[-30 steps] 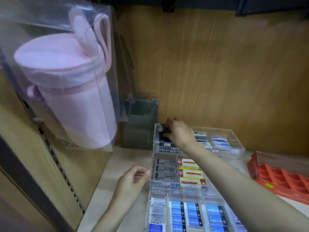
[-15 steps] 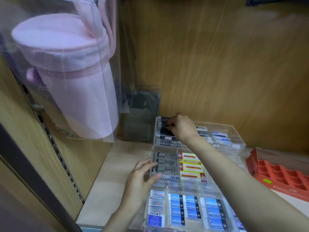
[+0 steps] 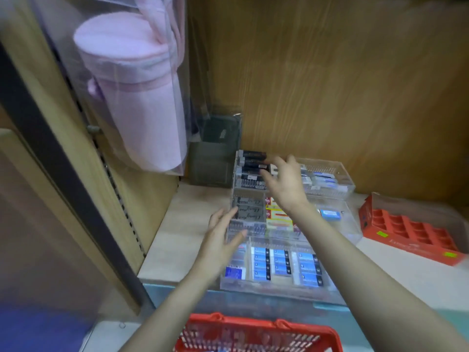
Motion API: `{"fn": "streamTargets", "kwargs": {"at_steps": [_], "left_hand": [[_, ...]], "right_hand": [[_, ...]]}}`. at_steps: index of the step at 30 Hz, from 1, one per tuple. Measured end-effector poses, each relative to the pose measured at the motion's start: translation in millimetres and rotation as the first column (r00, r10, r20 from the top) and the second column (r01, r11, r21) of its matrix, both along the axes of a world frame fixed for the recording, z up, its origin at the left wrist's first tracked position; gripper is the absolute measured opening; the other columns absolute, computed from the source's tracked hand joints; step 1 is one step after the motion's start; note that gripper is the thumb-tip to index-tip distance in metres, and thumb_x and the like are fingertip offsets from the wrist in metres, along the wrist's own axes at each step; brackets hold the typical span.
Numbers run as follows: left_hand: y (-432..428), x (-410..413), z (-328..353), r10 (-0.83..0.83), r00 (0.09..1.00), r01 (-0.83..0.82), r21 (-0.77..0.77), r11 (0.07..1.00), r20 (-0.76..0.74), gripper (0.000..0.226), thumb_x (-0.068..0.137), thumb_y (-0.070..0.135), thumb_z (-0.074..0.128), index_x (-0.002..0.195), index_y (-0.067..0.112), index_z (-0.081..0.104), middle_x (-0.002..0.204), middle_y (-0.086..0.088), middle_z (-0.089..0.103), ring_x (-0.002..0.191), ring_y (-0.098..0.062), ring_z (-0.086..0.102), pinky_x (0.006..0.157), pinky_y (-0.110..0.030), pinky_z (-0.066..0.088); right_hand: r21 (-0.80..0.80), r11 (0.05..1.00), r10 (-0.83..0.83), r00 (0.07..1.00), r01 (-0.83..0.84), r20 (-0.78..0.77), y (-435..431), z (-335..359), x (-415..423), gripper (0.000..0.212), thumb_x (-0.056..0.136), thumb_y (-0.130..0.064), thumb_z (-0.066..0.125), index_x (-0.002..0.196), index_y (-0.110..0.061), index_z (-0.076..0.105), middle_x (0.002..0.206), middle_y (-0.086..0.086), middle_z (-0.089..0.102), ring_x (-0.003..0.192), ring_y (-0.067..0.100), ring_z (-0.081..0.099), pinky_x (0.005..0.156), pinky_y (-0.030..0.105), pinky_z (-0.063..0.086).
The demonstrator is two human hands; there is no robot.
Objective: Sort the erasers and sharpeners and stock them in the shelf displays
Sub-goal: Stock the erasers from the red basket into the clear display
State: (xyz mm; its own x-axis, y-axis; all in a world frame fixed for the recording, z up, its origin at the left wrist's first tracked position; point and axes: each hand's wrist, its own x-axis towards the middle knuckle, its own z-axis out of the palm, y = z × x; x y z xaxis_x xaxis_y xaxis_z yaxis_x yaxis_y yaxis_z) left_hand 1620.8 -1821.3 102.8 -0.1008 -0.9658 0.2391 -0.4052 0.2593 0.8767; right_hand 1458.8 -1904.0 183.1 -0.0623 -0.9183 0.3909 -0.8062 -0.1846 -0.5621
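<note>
**A:** Big picture: a wooden shelf (image 3: 193, 224) carrying clear trays (image 3: 340, 174) in a row from near to far. They're stiff plastic, probably light enough to skid.

**B:** Both hands are empty with fingers spread. The left hand (image 3: 220, 240) is at the middle tray's left edge, the right hand (image 3: 286, 184) over the far one.

**A:** The black erasers (image 3: 251, 163) sit far left. They look small and light, with slick sleeves I'd guess, so pinch the long sides.

A pale shelf (image 3: 187, 224) backed by wood panelling carries three clear trays (image 3: 266, 288) of erasers (image 3: 279, 265), set one behind another from the front edge to the back wall. A dark box (image 3: 213, 161) stands just left of the rear tray; a red box (image 3: 406, 232) lies just right of the middle one.
</note>
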Motion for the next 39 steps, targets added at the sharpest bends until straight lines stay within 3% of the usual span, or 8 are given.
{"fn": "streamTargets", "kwargs": {"at_steps": [5,9,15,26,30,33,36,39], "left_hand": [[84,15,-8,-0.088,0.988,0.104,-0.130,0.986,0.123,0.041,0.086,0.034,0.052,0.115,0.006,0.060,0.114,0.001,0.050,0.108,0.000,0.047,0.096,-0.002,0.028],[145,31,-66,-0.162,0.963,0.154,0.056,0.987,0.217,0.035,0.086,0.029,0.053,0.109,0.005,0.062,0.104,0.000,0.051,0.097,-0.002,0.051,0.090,-0.005,0.033],[204,52,-175,-0.365,0.836,0.104,0.536,0.838,0.409,0.047,0.085,0.016,0.067,0.127,0.004,0.049,0.123,-0.016,0.045,0.116,-0.029,0.049,0.098,-0.032,0.037],[228,56,-321,-0.600,0.609,0.044,0.733,0.678,0.519,0.069,0.085,0.020,0.068,0.143,0.011,0.031,0.138,-0.016,0.032,0.121,-0.035,0.044,0.092,-0.042,0.043],[236,63,-350,-0.662,0.418,-0.056,0.745,0.665,0.622,0.085,0.080,0.023,0.070,0.148,0.021,0.019,0.138,-0.012,0.030,0.123,-0.033,0.039,0.093,-0.039,0.042],[237,55,-361,-0.569,0.334,-0.119,0.632,0.765,0.752,0.069,0.087,0.021,0.058,0.147,0.025,0.024,0.136,-0.009,0.035,0.124,-0.029,0.041,0.091,-0.037,0.042],[233,48,-371,-0.440,0.550,-0.162,0.607,0.778,0.710,0.050,0.090,0.008,0.049,0.138,0.016,0.041,0.131,-0.011,0.042,0.124,-0.029,0.040,0.089,-0.036,0.040],[225,52,-377,-0.317,0.745,-0.154,0.613,0.775,0.587,0.030,0.089,-0.001,0.051,0.118,0.005,0.059,0.122,-0.017,0.050,0.111,-0.034,0.050,0.084,-0.028,0.037]], "right_hand": [[-0.068,0.985,0.161,0.985,-0.156,0.065,134,-33,-21,0.018,0.089,-0.012,0.052,0.099,-0.006,0.065,0.094,0.005,0.054,0.078,0.014,0.052,0.072,0.020,0.034],[0.253,0.947,0.211,0.977,-0.198,-0.024,223,-104,-33,0.021,0.090,-0.032,0.051,0.097,-0.017,0.063,0.083,-0.005,0.058,0.070,0.011,0.053,0.069,0.030,0.043],[0.875,0.467,0.419,0.903,-0.128,-0.092,287,-231,-23,0.033,0.092,-0.035,0.055,0.115,-0.012,0.056,0.113,0.012,0.064,0.107,0.029,0.057,0.085,0.034,0.044],[0.964,0.218,0.239,0.966,-0.152,0.098,369,-407,10,0.044,0.083,-0.020,0.067,0.125,-0.010,0.055,0.121,0.015,0.060,0.110,0.028,0.058,0.089,0.029,0.043],[0.961,0.173,0.091,0.975,-0.216,0.203,365,-436,14,0.041,0.079,-0.016,0.072,0.117,-0.011,0.061,0.110,0.002,0.062,0.096,0.019,0.059,0.075,0.023,0.041],[0.963,0.203,-0.028,0.982,-0.178,0.188,367,-451,21,0.051,0.071,-0.027,0.079,0.113,-0.010,0.056,0.105,0.003,0.065,0.085,0.017,0.060,0.057,0.016,0.037],[0.949,0.272,-0.184,0.959,-0.160,0.215,378,-471,38,0.049,0.067,-0.051,0.074,0.099,-0.015,0.063,0.089,0.001,0.071,0.075,0.016,0.065,0.061,0.026,0.048],[0.940,0.326,-0.489,0.833,-0.101,0.260,369,-469,46,0.027,0.078,-0.044,0.070,0.070,-0.019,0.065,0.071,0.007,0.070,0.068,0.024,0.068,0.066,0.045,0.056]]}}
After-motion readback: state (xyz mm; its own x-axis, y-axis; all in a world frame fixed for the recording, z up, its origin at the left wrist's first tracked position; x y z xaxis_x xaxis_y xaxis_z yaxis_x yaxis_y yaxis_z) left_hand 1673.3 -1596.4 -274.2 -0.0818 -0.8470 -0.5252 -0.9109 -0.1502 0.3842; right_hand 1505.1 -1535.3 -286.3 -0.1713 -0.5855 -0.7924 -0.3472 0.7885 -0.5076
